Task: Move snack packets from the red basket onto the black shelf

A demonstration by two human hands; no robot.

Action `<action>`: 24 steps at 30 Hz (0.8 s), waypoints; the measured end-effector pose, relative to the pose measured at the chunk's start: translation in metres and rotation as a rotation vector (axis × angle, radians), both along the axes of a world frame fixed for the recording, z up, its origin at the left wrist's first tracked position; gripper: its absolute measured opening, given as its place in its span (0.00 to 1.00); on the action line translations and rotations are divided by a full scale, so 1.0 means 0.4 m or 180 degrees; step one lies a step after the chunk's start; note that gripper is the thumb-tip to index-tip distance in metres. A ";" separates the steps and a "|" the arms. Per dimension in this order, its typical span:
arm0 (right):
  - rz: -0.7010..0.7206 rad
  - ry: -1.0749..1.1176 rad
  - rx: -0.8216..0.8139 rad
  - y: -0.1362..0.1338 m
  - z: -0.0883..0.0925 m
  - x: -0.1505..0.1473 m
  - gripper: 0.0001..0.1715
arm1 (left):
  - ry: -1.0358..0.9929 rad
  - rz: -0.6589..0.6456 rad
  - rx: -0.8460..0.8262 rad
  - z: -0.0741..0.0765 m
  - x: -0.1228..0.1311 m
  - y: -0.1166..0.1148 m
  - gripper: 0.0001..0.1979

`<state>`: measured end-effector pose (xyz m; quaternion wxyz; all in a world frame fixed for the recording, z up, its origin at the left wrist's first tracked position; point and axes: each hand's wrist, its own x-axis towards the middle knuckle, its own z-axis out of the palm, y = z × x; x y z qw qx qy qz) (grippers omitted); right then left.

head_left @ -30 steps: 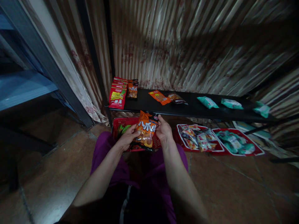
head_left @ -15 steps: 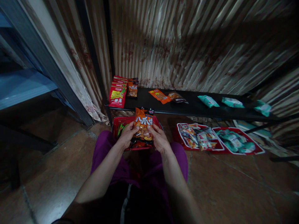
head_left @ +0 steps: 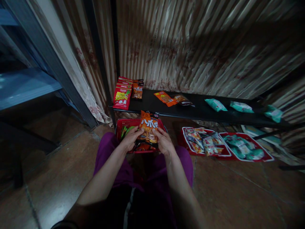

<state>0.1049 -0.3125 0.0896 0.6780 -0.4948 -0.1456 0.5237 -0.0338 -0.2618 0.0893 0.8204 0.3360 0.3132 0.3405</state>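
Observation:
An orange snack bag (head_left: 149, 126) is held between both hands over a red basket (head_left: 132, 122). My left hand (head_left: 131, 138) grips its left side, thumb on the front. Its right side is pinched by my right hand (head_left: 164, 140), also with the thumb on top. Green and red packets show in the basket around the bag; the rest of its contents is hidden. On the black shelf (head_left: 154, 106) just beyond, red snack packets (head_left: 122, 97) stand in a row at the left end. Beside them is a row of orange snack bags (head_left: 137, 91) like the one in my hands.
Further right on the shelf lie a flat orange packet (head_left: 165, 98), a brown packet (head_left: 182, 99) and green packets (head_left: 215, 105). Two red baskets with white rims (head_left: 230, 155) sit on the floor at right. Black shelf posts (head_left: 96, 41) and a blue rack (head_left: 30, 87) stand left.
The view has shifted slightly, so the shelf and baskets appear a little further right. Both hands keep hold of the orange snack bag, which has hardly moved.

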 end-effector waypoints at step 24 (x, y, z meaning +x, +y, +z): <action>0.0615 -0.0374 0.0234 -0.018 -0.033 -0.007 0.53 | 0.0342 0.0577 0.0275 -0.035 0.039 0.056 0.21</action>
